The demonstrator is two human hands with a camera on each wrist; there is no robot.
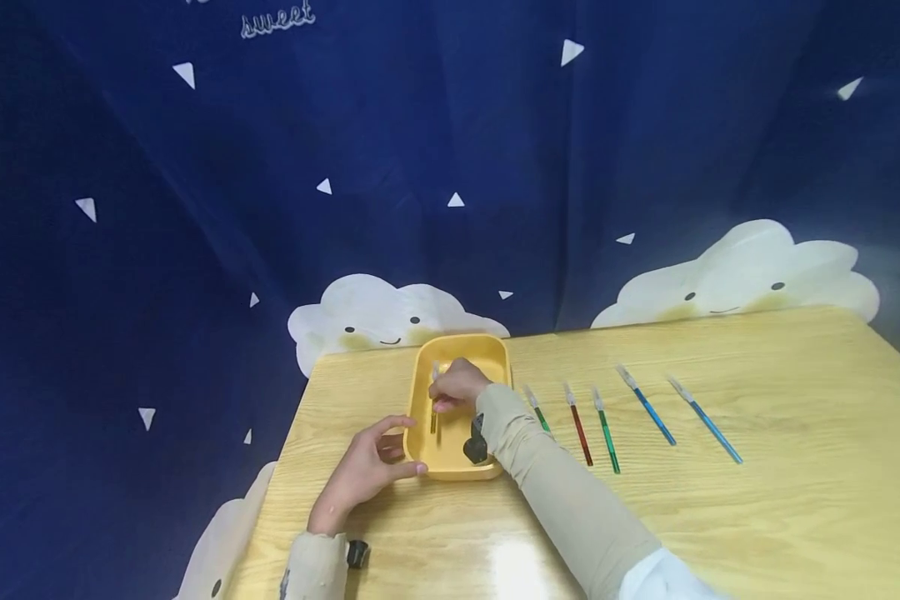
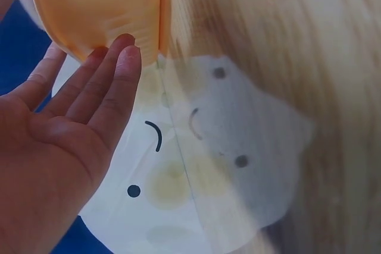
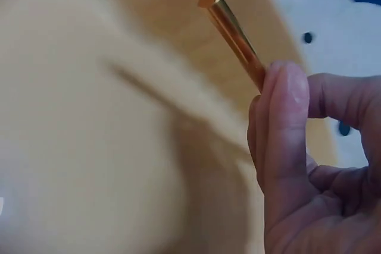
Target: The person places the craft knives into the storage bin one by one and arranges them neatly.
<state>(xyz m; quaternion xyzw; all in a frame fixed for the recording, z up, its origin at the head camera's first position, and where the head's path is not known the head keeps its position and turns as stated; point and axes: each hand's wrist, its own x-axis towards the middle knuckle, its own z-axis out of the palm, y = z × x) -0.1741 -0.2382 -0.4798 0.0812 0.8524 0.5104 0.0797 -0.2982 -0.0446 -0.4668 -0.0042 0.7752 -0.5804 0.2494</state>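
A yellow plastic tray (image 1: 450, 472) stands near the table's back edge. Inside it, my right hand (image 1: 461, 383) pinches a slim craft knife (image 1: 433, 422) with a gold metal handle and a clear cap. The right wrist view shows the gold handle (image 3: 238, 40) sticking out past the thumb and fingertips of the right hand (image 3: 321, 165), its shadow on the tray floor. My left hand (image 1: 367, 467) rests at the tray's near left corner, thumb and fingers spread. In the left wrist view its fairly straight fingers (image 2: 113, 87) lie against the tray's outer wall (image 2: 101, 10).
Right of the tray lie several similar craft knives with clear caps: a green one (image 1: 606, 433), a red one (image 1: 581, 429), a blue one (image 1: 648, 408) and others. A dark blue curtain (image 1: 420, 125) with clouds hangs behind the wooden table (image 1: 795, 400).
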